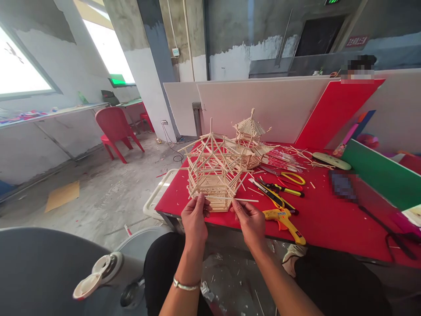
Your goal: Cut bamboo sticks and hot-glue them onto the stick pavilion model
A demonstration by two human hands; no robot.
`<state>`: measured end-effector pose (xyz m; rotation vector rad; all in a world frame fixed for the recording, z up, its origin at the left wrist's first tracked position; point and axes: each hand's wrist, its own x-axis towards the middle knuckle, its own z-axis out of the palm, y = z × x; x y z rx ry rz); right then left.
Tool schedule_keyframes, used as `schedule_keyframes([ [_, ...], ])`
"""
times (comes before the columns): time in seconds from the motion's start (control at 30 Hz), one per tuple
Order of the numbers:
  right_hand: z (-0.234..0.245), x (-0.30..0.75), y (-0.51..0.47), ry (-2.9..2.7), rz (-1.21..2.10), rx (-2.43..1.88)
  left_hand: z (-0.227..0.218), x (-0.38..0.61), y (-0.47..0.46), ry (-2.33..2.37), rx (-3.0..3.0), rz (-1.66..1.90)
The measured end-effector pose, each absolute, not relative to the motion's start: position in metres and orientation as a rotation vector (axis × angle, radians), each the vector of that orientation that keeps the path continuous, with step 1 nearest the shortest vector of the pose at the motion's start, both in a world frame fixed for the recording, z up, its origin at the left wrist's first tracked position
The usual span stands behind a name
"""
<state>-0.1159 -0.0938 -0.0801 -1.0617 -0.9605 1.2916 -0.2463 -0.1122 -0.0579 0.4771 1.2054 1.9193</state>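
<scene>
A thin wooden stick (245, 200) runs level between my hands, its free end pointing right. My left hand (196, 211) pinches it near the left end, thumb on top. Farther right, my right hand (250, 217) grips the same stick between thumb and fingers. Right behind it stands a pavilion-like frame (212, 169) built of wooden sticks, with a slatted floor and an upright stick at its peak. I cannot tell whether the stick touches this frame. A second stick pavilion (250, 136) with a pointed, layered roof stands farther back.
On the red table (329, 219) lie a yellow glue gun (284, 221), a utility knife (268, 193), pliers (286, 189), yellow-handled scissors (292, 177) and a bundle of sticks (286, 160). A green board (381, 173) stands right. An open flask (123, 267) is at lower left.
</scene>
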Motion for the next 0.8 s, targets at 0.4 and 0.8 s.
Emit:
schedule_keyframes([
  [0.4,-0.0802,-0.1180,-0.0919,-0.995,1.219,-1.100,-0.0575,-0.2470,-0.1119,1.204,0.486,1.922],
  [0.8,-0.0795,-0.1190,-0.0920,-0.981,1.218,-1.109,-0.0563,-0.2467,-0.1114,1.205,0.470,1.927],
])
